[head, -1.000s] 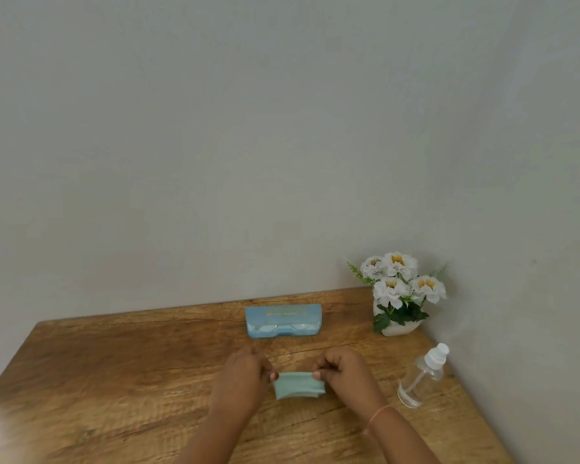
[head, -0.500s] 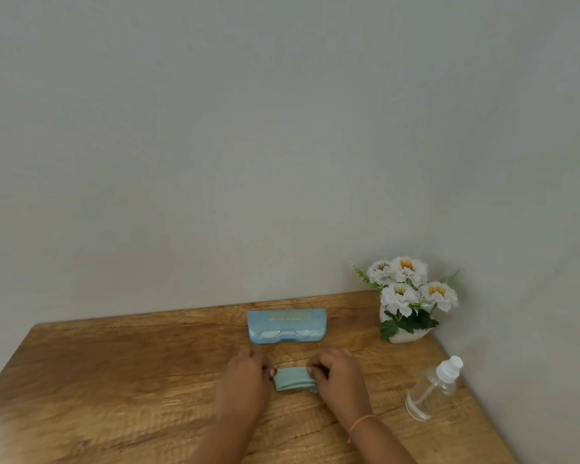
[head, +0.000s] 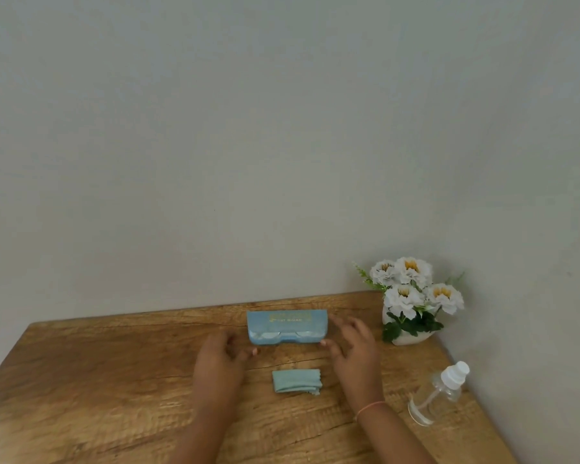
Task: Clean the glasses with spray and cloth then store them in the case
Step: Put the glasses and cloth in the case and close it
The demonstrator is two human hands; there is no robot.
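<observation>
Head view: left hand (head: 220,358) and right hand (head: 355,346), loosely open, flank the case (head: 287,328).

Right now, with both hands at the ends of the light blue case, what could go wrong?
1. The clear plastic spray bottle with white cap sits near the wooden table's right edge, beside the right forearm; a sweep could knock it off.
2. The left hand and right hand flank the apparently open light blue case; shutting it now might leave the folded green cloth outside.

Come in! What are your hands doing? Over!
Both open: left hand, right hand, at case ends. Folded cloth on table, not held. Nothing in the way.
</observation>
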